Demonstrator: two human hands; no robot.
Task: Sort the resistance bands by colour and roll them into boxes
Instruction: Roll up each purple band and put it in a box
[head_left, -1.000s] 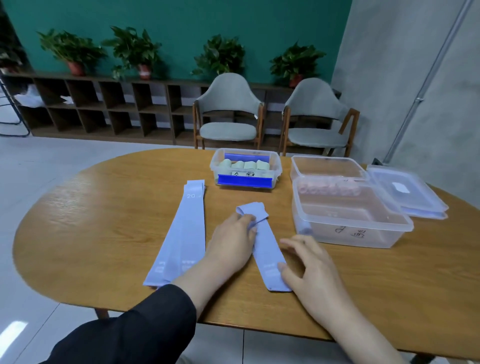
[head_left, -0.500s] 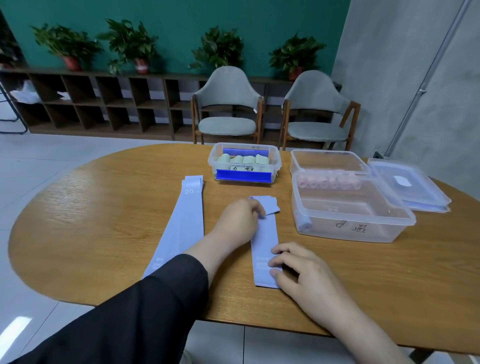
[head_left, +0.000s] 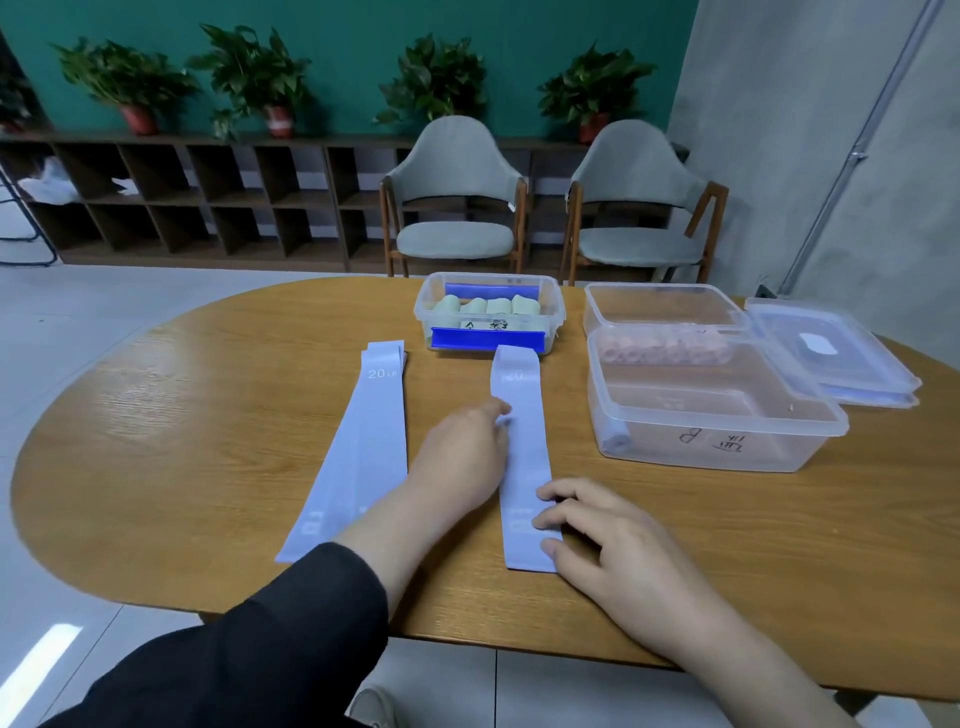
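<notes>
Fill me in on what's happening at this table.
A person is sorting resistance bands at a wooden table. Both hands rest on a light blue band lying flat: the left hand touches its middle, the right hand presses its near end. A second blue band lies flat to the left, not yet rolled. A small box holds green rolls, and a larger clear box holds pink rolls.

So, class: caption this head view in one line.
Both hands flatten a blue band beside another band.
</notes>
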